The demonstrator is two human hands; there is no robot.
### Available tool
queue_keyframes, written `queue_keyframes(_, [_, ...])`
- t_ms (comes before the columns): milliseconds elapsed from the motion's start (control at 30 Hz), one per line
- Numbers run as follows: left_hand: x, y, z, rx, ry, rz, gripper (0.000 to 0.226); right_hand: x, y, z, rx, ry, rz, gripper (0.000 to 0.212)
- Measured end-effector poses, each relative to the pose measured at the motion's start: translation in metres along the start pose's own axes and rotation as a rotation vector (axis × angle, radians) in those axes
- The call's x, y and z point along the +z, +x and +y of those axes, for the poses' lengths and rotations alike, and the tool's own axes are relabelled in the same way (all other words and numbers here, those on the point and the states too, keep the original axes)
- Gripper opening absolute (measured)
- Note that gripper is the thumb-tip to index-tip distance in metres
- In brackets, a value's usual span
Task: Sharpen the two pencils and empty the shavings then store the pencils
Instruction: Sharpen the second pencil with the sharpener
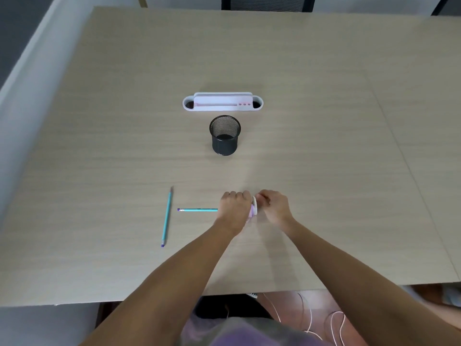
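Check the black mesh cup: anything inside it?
The black mesh cup shows only a dark bottom; no pencils stand in it. Whether shavings lie on that dark bottom cannot be told.

My left hand (234, 208) covers the tip end of the horizontal pencil (197, 210) and most of the sharpener (253, 209), so only a pale sliver shows. My right hand (273, 206) hides its far side, and whether the pencil sits inside I can't tell.
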State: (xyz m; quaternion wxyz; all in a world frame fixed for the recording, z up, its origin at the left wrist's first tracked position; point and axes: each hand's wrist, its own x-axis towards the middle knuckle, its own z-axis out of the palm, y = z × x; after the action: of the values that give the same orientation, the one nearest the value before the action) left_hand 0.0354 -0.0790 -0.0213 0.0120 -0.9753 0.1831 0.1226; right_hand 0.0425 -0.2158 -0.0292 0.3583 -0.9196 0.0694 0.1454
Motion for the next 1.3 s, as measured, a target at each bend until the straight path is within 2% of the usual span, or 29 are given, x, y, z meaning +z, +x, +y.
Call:
queue_keyframes(133, [-0.001,-0.001,-0.002,0.024,-0.029,-0.029,0.031,-0.007,-0.011,0.006,-0.151,-0.038,0.119,0.02])
queue_keyframes(267, [-0.005,-0.001,-0.007,0.03,-0.138,-0.117,0.049,-0.005,-0.009,0.003,-0.28,-0.132,0.118,0.019])
queue_keyframes(367, [-0.005,-0.002,-0.005,0.002,-0.17,-0.115,0.047,-0.008,-0.004,0.012,-0.37,-0.236,0.066,0.019])
queue_keyframes(467, [-0.002,-0.002,-0.001,-0.027,-0.136,-0.06,0.035,-0.006,0.0,0.01,-0.471,-0.39,0.021,0.014])
queue_keyframes(533, [-0.001,-0.002,0.001,-0.056,-0.122,-0.062,0.032,0.0,-0.006,0.012,-0.519,-0.496,-0.007,0.021])
queue_keyframes(600, [0.001,-0.001,0.002,-0.07,-0.097,-0.06,0.036,0.006,-0.022,0.018,-0.542,-0.47,-0.007,0.024])
queue_keyframes(700, [0.004,-0.002,0.002,-0.063,-0.059,-0.073,0.045,0.01,-0.055,0.028,-0.429,-0.26,0.003,0.01])
queue_keyframes(833, [0.004,-0.002,0.001,-0.051,-0.051,-0.071,0.056,-0.003,-0.079,0.014,-0.252,-0.016,-0.054,0.019])
queue_keyframes(933, [0.003,-0.002,0.002,-0.047,-0.063,-0.072,0.057,-0.015,-0.06,-0.003,-0.144,0.109,-0.023,0.025])
queue_keyframes(1167, [0.003,-0.002,0.003,-0.058,-0.113,-0.045,0.044,0.0,0.008,-0.001,-0.02,-0.045,0.031,0.024])
queue_keyframes(1233, [0.002,-0.002,0.003,-0.059,-0.11,-0.039,0.044,0.002,0.004,0.007,-0.065,-0.076,0.074,0.02])
queue_keyframes(1300, [0.001,-0.003,0.003,-0.058,-0.107,-0.033,0.043,0.002,-0.003,0.011,-0.215,-0.2,0.115,0.016])
